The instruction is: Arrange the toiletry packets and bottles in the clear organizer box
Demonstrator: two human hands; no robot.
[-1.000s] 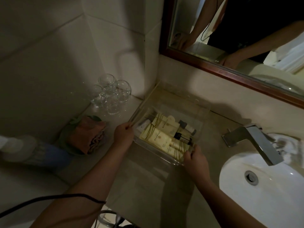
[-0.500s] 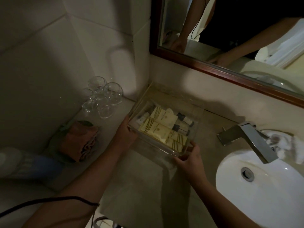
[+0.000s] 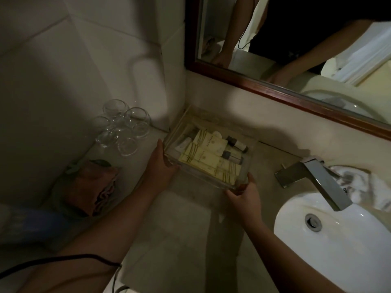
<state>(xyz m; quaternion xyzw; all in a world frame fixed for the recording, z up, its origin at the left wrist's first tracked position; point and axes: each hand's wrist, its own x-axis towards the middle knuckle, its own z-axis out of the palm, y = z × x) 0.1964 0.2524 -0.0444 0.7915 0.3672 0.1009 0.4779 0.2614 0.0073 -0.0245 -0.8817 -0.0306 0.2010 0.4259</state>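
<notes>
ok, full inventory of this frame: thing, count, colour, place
organizer box: 1, clear, on the counter in the corner under the mirror
packets: several, cream with gold bands, lying flat in the box; exact count unclear
bottles: 2 visible, pale with dark caps, on the faucet side of the box
glasses: about 5, clear, clustered by the wall left of the box
cloth: 1, pinkish brown, folded, counter's left edge
faucet: 1, silver, over the sink
sink: 1, white, lower right
towel: 1, white, crumpled behind the faucet
mirror: 1, dark wood frame, on the wall
left hand: on the box's left side
right hand: on the box's near right corner
</notes>
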